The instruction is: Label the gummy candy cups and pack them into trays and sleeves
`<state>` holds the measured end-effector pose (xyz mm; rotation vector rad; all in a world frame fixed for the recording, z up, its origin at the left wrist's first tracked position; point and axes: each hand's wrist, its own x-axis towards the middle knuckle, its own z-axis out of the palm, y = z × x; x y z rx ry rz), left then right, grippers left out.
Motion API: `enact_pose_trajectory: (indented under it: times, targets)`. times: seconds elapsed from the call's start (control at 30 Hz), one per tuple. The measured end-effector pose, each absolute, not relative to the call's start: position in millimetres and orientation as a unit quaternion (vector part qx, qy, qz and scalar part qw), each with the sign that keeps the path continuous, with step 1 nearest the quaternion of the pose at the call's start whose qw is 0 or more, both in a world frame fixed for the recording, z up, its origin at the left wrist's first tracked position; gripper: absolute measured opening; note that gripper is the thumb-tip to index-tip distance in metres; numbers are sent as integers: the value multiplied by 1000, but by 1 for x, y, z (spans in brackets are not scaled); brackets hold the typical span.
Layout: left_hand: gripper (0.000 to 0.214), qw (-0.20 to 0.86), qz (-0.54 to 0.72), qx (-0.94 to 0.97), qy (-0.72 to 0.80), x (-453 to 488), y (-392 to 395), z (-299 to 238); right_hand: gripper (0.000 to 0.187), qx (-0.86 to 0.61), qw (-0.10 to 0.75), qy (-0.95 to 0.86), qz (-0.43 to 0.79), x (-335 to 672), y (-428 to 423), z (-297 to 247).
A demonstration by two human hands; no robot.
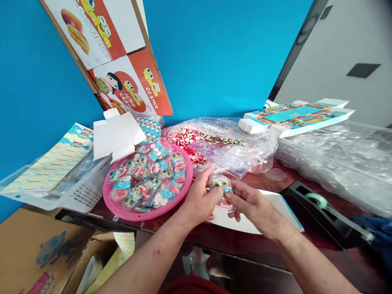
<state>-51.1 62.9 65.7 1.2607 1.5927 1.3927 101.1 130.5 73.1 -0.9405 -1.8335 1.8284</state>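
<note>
My left hand (200, 200) and my right hand (249, 204) meet over the table's front edge and both pinch one small clear candy pack (221, 188) with green eye-shaped sweets and a blue label. It hangs just above a flat white box (277, 204). To the left of my left hand stands a round pink tray (122, 206) heaped with several such packs.
Clear bags of red and white candy (214, 143) lie behind the hands. A black tape dispenser (321, 214) sits at right, with bubble wrap (343, 163) behind it. A white basket (85, 192) with sticker sheets stands left. Flat printed cartons (297, 116) lie far right, cardboard boxes (39, 249) below.
</note>
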Motion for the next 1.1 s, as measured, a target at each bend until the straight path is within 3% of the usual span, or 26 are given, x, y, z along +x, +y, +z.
enact_pose_trajectory:
  times: [0.13, 0.27, 0.53, 0.77, 1.0, 1.1]
  targets:
    - [23, 154, 319, 679, 643, -54, 42, 56, 25, -455, 67, -672, 581, 109, 147, 38]
    - [22, 79, 173, 710, 678, -53, 25, 40, 14, -493, -14, -686, 535, 95, 154, 19]
    - [17, 96, 237, 733, 630, -65, 19, 18, 18, -444, 60, -624, 640, 80, 138, 40]
    - [15, 55, 272, 744, 608, -67, 18, 11, 13, -433, -5, -756, 491, 49, 128, 20]
    - [39, 22, 164, 789, 592, -70, 25, 10, 27, -340, -18, -770, 539, 53, 126, 28]
    - [41, -1, 133, 803, 581, -71, 29, 11, 22, -347, -20, -842, 413, 52, 126, 23]
